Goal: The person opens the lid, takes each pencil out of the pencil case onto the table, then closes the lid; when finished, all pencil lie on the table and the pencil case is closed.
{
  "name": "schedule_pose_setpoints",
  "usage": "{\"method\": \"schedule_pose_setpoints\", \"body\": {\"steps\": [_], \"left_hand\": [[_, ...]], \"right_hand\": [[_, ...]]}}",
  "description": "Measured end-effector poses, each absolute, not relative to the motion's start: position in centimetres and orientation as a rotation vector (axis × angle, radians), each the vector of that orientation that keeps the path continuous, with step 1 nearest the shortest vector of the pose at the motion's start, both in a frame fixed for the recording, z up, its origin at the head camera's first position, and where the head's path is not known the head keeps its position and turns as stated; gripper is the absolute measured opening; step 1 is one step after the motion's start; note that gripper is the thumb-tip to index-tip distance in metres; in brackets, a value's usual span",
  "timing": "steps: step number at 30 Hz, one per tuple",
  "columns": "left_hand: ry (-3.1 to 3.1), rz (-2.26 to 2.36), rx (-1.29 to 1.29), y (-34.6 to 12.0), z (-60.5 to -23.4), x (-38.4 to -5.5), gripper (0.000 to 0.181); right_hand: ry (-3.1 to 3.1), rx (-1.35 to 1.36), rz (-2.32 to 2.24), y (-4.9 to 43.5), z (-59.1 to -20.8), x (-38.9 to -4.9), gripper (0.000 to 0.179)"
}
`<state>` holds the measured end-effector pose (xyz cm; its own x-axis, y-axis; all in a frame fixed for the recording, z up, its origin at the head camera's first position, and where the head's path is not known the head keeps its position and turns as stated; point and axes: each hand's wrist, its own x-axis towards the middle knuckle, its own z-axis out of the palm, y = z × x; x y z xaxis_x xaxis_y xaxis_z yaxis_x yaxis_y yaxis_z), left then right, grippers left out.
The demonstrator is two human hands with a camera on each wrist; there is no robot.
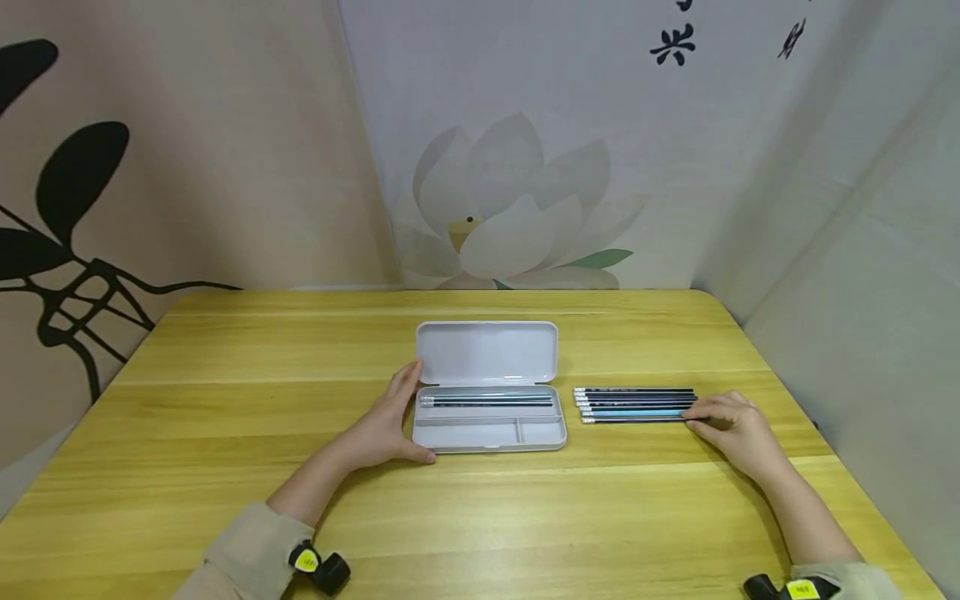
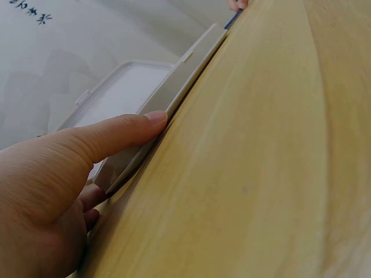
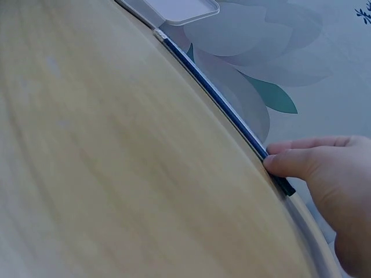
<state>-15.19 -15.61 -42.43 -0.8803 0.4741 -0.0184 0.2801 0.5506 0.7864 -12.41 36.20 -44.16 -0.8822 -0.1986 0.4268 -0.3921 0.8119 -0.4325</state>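
A white pencil case (image 1: 468, 451) lies with its lid (image 1: 486, 352) raised at the back. Several pencils (image 1: 487, 403) rest in its long rear compartment. My left hand (image 1: 381, 429) holds the case by its left end, thumb (image 2: 155, 117) against the front wall and the other fingers around the end toward the back. To the right of the case, several dark pencils and a light blue one (image 1: 637, 412) lie side by side. My right hand (image 1: 738, 433) pinches the nearest dark pencil (image 3: 214, 95) close to its right end, between thumb and fingers.
A wood-grain table (image 1: 495, 533) carries everything. Two smaller compartments (image 1: 540, 431) run along the front of the case. Behind the table hangs a cloth (image 1: 517, 167) printed with a lotus, and another pale cloth (image 1: 862, 250) borders the right side.
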Motion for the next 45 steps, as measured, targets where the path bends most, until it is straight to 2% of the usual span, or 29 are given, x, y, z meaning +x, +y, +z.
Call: {"method": "schedule_pose_setpoints", "body": {"steps": [20,45], "left_hand": [[2.571,1.230,0.656,-15.7,-42.7,-15.2,0.139],[2.566,1.243,0.659,-15.8,-42.8,-15.3,0.139]], "right_hand": [[-2.547,0.422,0.828,35.1,-43.5,-12.2,0.021],[-2.458,0.689,1.056,24.6,-42.1,-14.9,0.023]]}}
